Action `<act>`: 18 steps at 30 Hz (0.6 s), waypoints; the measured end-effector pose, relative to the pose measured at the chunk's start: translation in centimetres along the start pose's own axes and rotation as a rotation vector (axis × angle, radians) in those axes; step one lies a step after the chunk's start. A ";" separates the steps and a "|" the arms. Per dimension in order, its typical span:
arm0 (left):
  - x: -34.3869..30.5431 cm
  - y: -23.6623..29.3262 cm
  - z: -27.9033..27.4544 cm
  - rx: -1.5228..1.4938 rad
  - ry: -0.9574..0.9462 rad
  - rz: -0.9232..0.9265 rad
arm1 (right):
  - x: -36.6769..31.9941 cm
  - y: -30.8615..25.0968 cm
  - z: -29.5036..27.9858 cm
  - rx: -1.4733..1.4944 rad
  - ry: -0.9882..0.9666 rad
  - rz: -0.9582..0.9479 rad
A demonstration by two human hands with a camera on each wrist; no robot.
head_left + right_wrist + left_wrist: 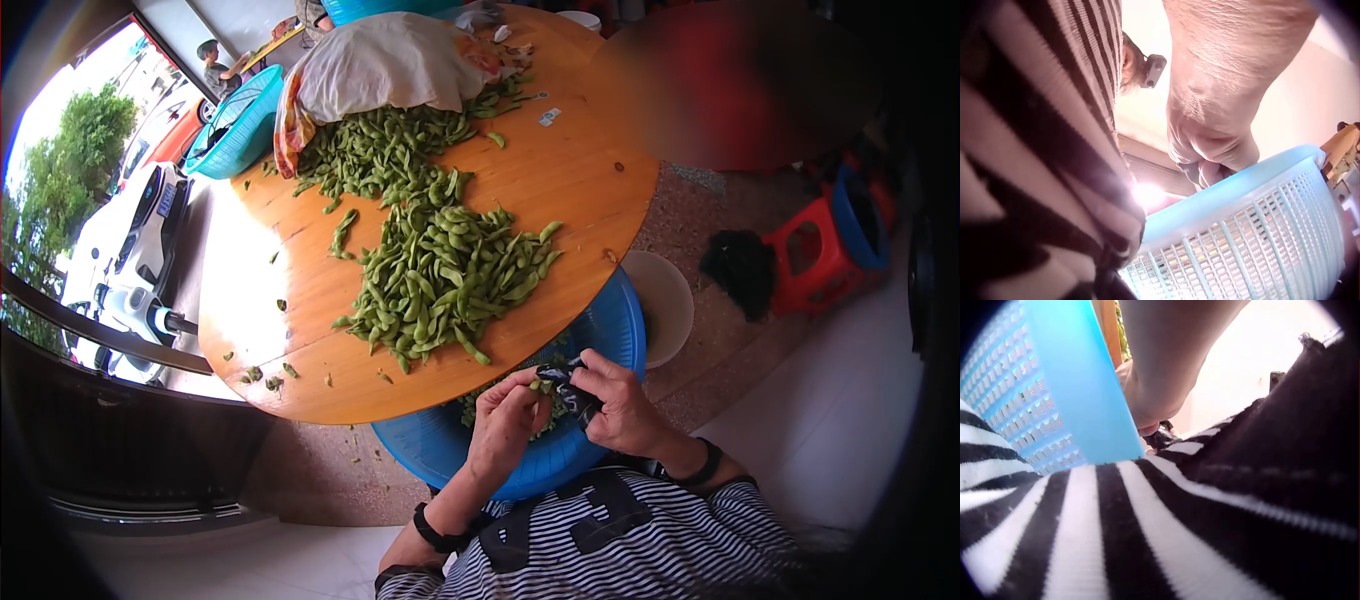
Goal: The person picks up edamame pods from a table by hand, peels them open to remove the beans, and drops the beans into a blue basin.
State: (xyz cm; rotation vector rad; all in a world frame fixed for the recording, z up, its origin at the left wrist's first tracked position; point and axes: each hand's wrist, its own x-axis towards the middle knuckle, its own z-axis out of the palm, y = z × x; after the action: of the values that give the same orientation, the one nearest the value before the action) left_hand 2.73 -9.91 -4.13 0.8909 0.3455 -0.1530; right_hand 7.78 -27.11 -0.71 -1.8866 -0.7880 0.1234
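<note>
Over the blue basket point(618, 330) in the head view, both hands meet at their fingertips. The left hand point(502, 428) pinches a green soybean pod point(541, 385) between thumb and fingers. In the right hand point(622, 408) is a black thing with pale marks point(575, 392), gripped close against the pod; its kind I cannot tell. Shelled green beans point(470, 408) show in the basket below, partly behind the left hand. A large heap of soybean pods point(440, 275) covers the middle of the round wooden table point(590, 160). Both wrist views mostly show forearms, striped shirt and basket wall point(1241, 231).
A pale cloth sack point(385, 65) lies on the far pods, beside a turquoise basket point(240, 125). Scraps point(253, 375) dot the table's left side. A whitish bucket point(660, 305) and a red stool point(810, 260) stand at the right. Another person point(215, 72) is far left.
</note>
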 end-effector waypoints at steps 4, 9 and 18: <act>0.1 -0.4 -0.8 -0.086 -0.146 -0.009 | -0.2 0.5 -0.9 0.006 0.052 -0.032; -2.0 2.7 -0.4 1.141 -0.052 0.446 | -0.7 1.4 -5.8 -0.185 0.366 0.106; 0.6 7.7 -2.4 1.936 0.146 0.991 | -1.6 3.3 -9.7 -0.672 0.361 0.463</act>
State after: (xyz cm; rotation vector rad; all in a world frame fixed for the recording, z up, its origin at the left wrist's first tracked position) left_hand 4.84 -3.24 -0.11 2.8698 -0.3006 0.6460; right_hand 12.12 -36.41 0.46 -2.6048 -0.1256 -0.2202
